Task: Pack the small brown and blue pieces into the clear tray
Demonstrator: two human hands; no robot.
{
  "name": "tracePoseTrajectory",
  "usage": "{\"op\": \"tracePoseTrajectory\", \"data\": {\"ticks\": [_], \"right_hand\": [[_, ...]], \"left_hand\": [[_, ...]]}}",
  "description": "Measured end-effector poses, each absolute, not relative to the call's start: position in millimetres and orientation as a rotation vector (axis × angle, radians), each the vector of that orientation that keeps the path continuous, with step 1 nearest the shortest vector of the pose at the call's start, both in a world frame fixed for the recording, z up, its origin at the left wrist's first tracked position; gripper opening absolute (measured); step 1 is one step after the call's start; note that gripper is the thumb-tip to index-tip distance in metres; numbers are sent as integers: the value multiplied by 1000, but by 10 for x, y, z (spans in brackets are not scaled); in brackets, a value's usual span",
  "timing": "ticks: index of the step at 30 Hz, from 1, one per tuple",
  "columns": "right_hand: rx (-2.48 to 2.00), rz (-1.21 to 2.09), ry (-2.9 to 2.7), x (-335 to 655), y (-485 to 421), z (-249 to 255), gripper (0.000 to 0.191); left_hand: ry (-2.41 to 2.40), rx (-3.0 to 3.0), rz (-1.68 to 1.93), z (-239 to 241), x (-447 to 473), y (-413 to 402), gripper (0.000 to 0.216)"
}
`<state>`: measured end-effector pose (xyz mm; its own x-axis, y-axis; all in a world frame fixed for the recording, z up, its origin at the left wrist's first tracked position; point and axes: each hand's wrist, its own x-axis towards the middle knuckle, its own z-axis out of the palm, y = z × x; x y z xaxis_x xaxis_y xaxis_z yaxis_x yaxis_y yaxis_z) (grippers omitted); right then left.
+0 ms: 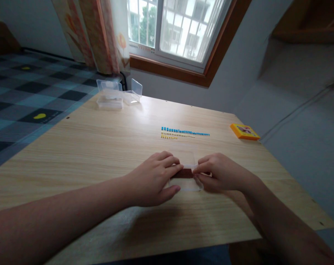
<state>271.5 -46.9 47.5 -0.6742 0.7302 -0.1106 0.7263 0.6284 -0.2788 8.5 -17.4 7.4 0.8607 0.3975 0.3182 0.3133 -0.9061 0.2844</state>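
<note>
A small clear plastic box (189,187) lies on the table in front of me, its transparent lid (185,157) folded back on the far side. In the box is a reddish-brown block (187,173) with a fine dotted surface. My left hand (158,178) lies across the box's left side, fingers over the block's left end and thumb at the near side, gripping the box. At the right end of the block, my right hand (219,171) has thumb and index finger pinched against it. Its fingertips partly hide that end.
Beyond the hands run rows of tiny blue pieces (183,131) and yellow pieces (168,136). A flat orange-yellow box (244,131) sits near the right edge. Open clear plastic boxes (110,103) stand at the far left corner of the wooden table (86,147), beside a checked bed (31,95).
</note>
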Motion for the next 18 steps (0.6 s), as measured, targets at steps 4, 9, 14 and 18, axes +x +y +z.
{"op": "tracePoseTrajectory", "data": {"ticks": [4,9,14,18], "right_hand": [[-1273,468,-2817,2724,-466,479,23],[-1171,581,-2764,2749,-487,492,21],[-1043,694,-2749,2722,-509,475,23],[-1052,659,-2776,2710,-504,444,24]], "left_hand": [[539,2809,564,75,75,-172,43],[552,2804,545,69,74,-173,45],[553,2802,530,70,83,-175,43],[546,2799,534,77,80,-173,42]]}}
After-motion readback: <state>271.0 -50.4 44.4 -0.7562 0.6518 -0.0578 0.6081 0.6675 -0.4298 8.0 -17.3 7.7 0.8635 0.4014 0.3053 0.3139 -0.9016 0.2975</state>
